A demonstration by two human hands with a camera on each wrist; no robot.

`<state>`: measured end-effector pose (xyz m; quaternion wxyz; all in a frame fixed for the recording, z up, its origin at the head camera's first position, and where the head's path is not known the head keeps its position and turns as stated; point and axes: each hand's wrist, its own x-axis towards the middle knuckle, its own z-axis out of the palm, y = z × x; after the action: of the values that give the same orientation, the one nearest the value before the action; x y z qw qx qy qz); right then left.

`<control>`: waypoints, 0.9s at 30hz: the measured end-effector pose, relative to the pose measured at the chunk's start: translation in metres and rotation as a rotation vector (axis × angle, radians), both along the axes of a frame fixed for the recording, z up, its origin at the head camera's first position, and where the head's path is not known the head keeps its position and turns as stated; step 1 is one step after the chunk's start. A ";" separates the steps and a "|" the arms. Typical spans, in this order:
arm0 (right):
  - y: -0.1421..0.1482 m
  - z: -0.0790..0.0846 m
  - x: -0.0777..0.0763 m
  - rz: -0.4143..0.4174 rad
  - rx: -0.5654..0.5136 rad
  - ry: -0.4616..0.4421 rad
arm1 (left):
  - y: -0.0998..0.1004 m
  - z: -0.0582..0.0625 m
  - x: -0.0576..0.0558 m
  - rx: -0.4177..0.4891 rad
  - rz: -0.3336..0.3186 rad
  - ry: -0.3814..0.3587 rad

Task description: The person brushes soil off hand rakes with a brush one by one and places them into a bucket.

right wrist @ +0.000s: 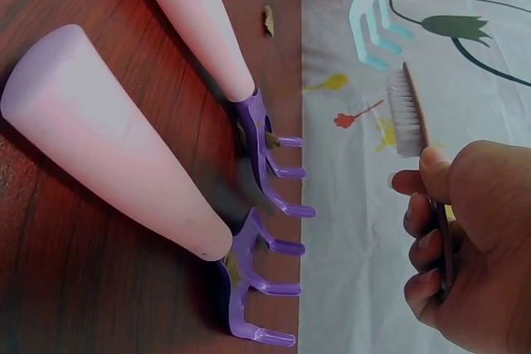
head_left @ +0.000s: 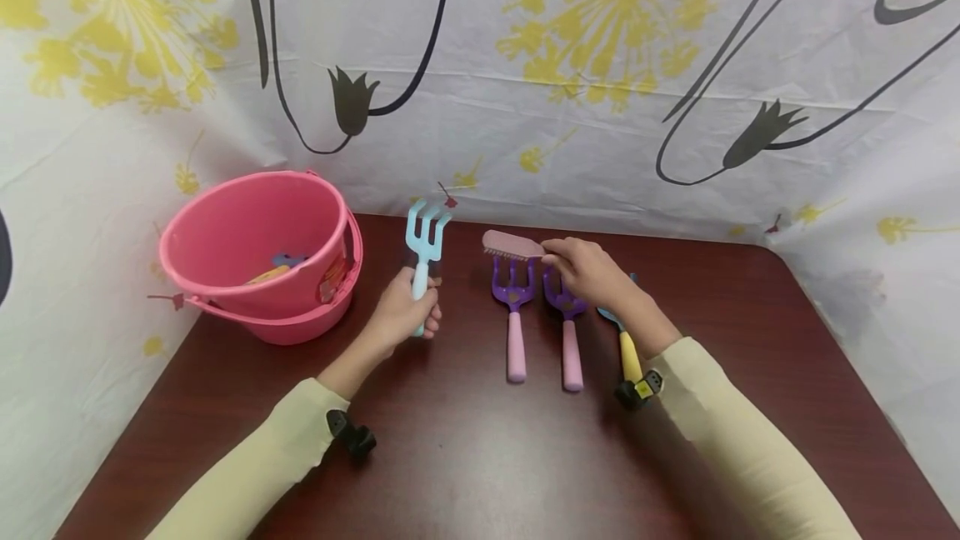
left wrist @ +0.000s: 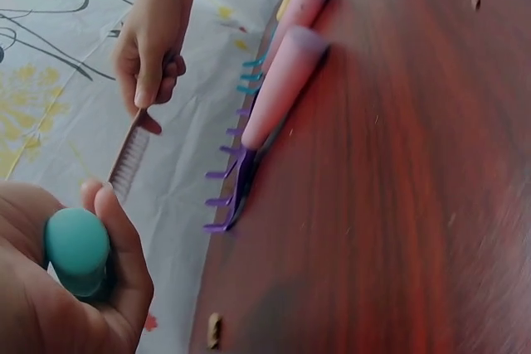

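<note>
My left hand (head_left: 405,307) grips a light blue toy garden fork (head_left: 423,250) by its handle, with the tines pointing up and away. In the left wrist view, the round teal end of that handle (left wrist: 77,242) pokes out of the palm. A pink brush (head_left: 513,244) is held in my right hand (head_left: 588,269), bristles facing down, above the tines of two purple forks. Those forks, one to the left (head_left: 516,323) and one to the right (head_left: 567,332), lie side by side with pink handles toward me. Partly hidden under my right forearm is a blue tool with a yellow handle (head_left: 630,357).
A pink bucket (head_left: 255,307) stands at the left of the dark wooden table (head_left: 480,457), with blue and yellow items inside. Small brown bits (right wrist: 268,21) lie on the tabletop. A white patterned sheet (head_left: 465,140) hangs behind the table's back edge.
</note>
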<state>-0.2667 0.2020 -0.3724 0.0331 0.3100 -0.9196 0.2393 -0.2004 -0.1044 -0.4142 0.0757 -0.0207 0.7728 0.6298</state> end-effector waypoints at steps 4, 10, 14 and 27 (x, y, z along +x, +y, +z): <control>0.002 0.000 0.000 -0.003 0.000 -0.007 | -0.007 0.005 -0.003 -0.119 -0.024 0.071; 0.004 0.001 0.000 0.001 -0.006 -0.006 | -0.015 0.019 -0.004 -0.255 -0.072 0.129; 0.005 0.001 0.001 0.002 -0.012 -0.014 | -0.018 0.024 -0.003 -0.373 -0.089 0.142; 0.007 0.001 0.002 0.006 -0.032 -0.003 | -0.022 0.030 0.002 -0.974 -0.085 0.347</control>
<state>-0.2649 0.2091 -0.3709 0.0357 0.3118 -0.9147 0.2546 -0.1984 -0.1260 -0.3838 -0.0467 0.0826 0.9777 0.1874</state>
